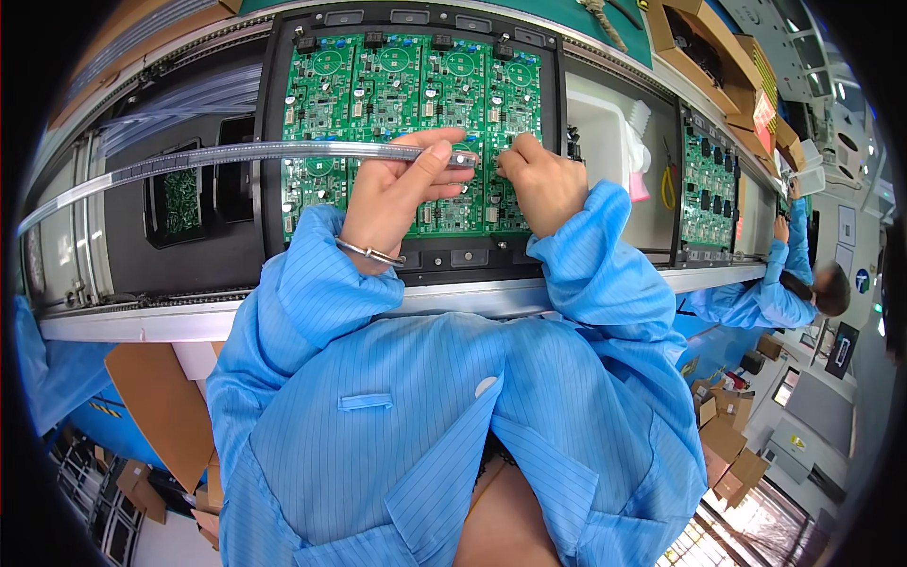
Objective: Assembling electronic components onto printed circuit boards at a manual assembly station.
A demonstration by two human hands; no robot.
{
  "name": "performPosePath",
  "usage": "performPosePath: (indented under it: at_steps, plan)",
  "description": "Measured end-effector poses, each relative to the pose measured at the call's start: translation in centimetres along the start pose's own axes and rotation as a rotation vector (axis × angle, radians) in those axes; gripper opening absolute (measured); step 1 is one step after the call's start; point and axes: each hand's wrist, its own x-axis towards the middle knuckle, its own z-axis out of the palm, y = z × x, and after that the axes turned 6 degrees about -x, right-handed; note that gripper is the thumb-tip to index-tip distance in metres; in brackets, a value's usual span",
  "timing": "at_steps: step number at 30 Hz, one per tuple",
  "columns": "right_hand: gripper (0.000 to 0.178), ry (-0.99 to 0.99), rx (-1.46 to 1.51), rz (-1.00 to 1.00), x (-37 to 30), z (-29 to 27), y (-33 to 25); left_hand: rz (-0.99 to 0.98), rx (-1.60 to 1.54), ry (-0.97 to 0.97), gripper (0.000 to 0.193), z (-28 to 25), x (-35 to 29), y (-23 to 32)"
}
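Observation:
A long clear plastic component tube lies across my left hand, pinched near its right end between thumb and fingers. The tube stretches far off to the left and holds a row of small parts. Beneath both hands is a panel of green circuit boards, seated in a black carrier frame. My right hand is closed over the panel's right side, thumb and forefinger together just beyond the tube's end. Whatever those fingertips hold, if anything, is hidden.
Left of the carrier are a black tray of small parts and a bundle of clear tubes. On the right stand a white bin, yellow-handled pliers and another board carrier. Farther right, a person in blue works along the line.

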Motion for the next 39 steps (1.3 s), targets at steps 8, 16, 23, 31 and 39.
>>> performPosePath:
  at_steps: [8,16,23,31,39]
  plan:
    - [0.018,0.028,0.223,0.070,-1.3,0.4,0.7,0.003,0.005,-0.016,0.028,-0.1,0.0,-0.1]
    - [0.023,0.121,0.125,-0.060,-2.2,-0.4,-0.2,0.055,0.123,0.002,0.030,-0.2,-0.1,-0.6]
    - [0.027,0.255,0.785,0.144,-0.7,-2.0,-1.3,0.003,0.140,-0.015,0.033,0.0,-0.2,-0.4]
    - [0.024,0.279,0.763,0.163,0.3,-1.8,-2.4,-0.105,-0.002,-0.060,0.034,-0.8,-0.2,0.6]
    - [0.016,0.168,0.463,0.074,0.6,0.1,-1.7,-0.007,-0.041,-0.008,0.036,-1.9,0.0,2.1]
